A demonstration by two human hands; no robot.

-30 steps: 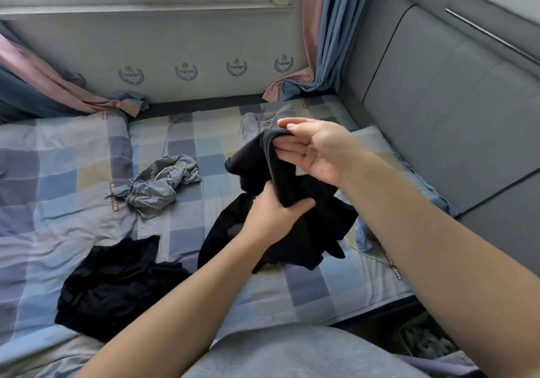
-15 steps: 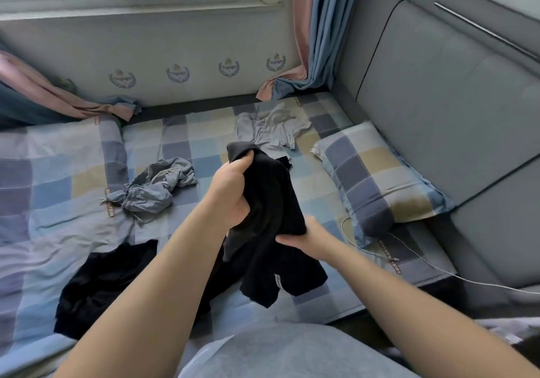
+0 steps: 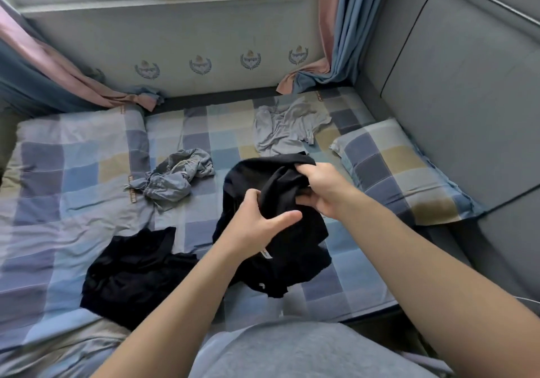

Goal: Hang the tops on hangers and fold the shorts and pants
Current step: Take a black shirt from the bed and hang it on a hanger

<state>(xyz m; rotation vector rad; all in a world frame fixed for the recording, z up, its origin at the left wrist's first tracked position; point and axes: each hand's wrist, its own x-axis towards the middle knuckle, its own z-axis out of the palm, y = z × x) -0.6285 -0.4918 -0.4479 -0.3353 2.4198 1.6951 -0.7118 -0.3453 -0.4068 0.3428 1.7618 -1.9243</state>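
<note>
The bed's near edge runs under the forearms; a grey padded headboard (image 3: 453, 85) closes the right side, and bare checked sheet (image 3: 58, 202) lies open at left. On it lie a pillow (image 3: 403, 173), a pale grey garment (image 3: 286, 129), a crumpled grey garment (image 3: 175, 179) and a black heap (image 3: 131, 272). Over the middle, the left hand (image 3: 257, 225) and the right hand (image 3: 324, 190) curl their fingers tight round the black garment (image 3: 292, 249).

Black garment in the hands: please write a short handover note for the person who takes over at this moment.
Left hand: grips the black garment near its middle.
Right hand: grips its bunched upper part, over the bed.
Loose on the bed: second black garment, crumpled grey-blue garment, light grey garment.
Done: nothing folded or hung in view; no hanger in view.
Left: the held piece, then the other three.
</note>
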